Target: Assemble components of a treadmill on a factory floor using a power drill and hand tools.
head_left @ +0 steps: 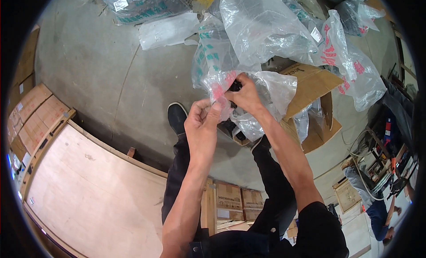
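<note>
The black part [235, 86] lies right at the fingers of the right hand [246, 97], the nearer one, which appear to pinch it; its long axis is too hidden to tell. From the left hand [202, 119] it sits between one and two o'clock; those fingers pinch pink-printed clear plastic [217, 90]. An open cardboard box [317, 80] lies toward three o'clock from the part.

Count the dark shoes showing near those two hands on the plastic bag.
2. The left shoe is on the floor, left of the left hand; the right shoe, partly hidden, is beside the right forearm. Others may be hidden.
</note>
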Demonstrator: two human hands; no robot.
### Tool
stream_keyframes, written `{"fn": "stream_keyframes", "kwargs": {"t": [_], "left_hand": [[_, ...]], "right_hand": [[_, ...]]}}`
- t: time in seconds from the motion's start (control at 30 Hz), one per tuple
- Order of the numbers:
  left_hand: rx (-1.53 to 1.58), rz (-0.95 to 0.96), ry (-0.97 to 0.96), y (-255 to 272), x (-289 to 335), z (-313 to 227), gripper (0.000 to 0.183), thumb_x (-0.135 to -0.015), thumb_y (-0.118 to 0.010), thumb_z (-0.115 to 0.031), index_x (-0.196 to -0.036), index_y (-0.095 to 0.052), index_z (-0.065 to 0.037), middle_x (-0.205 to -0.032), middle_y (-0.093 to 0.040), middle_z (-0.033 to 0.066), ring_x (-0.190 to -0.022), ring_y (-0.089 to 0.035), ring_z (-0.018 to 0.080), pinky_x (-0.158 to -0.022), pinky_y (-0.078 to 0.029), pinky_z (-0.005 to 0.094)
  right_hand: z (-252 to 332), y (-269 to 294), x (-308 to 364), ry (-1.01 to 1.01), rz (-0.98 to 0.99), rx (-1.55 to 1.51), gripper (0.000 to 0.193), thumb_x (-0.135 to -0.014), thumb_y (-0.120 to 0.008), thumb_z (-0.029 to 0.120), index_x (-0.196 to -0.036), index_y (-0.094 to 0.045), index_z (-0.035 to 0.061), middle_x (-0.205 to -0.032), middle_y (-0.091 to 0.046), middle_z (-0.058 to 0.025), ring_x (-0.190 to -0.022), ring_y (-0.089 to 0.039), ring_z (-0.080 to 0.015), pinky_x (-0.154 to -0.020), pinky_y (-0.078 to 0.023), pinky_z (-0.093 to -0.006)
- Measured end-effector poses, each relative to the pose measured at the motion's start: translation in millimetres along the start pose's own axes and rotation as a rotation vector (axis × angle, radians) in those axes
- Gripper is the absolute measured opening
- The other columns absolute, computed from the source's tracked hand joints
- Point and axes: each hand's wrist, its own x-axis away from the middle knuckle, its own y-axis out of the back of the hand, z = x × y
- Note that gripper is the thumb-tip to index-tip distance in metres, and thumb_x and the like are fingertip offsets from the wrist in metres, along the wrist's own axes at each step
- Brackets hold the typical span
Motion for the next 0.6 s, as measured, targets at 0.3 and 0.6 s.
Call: {"fn": "stream_keyframes", "kwargs": {"t": [0.3,0.6], "left_hand": [[0.112,0.026,0.055,6,2,19,0.027,-0.102,-0.066,-0.023,-0.121,-0.063,-0.003,-0.110,-0.069,0.0052,-0.099,-0.066,0.0129,-0.091,-0.055,0.0319],[0.325,0.045,0.141,7,0,16,0.025,-0.103,-0.065,-0.023,-0.122,-0.064,-0.007,-0.113,-0.070,0.0049,-0.104,-0.068,0.0157,-0.096,-0.056,0.0363]], "right_hand": [[43,36,126,0.295,0.187,0.012,0.030,-0.065,-0.078,-0.003,-0.088,-0.062,0.0080,-0.095,-0.052,-0.0050,-0.097,-0.054,-0.0218,-0.088,-0.044,-0.0326],[-57,-18,139,0.241,0.285,0.189,0.028,-0.070,-0.073,0.003,-0.096,-0.064,0.0080,-0.107,-0.053,-0.0154,-0.102,-0.058,-0.0371,-0.086,-0.049,-0.0433]]}}
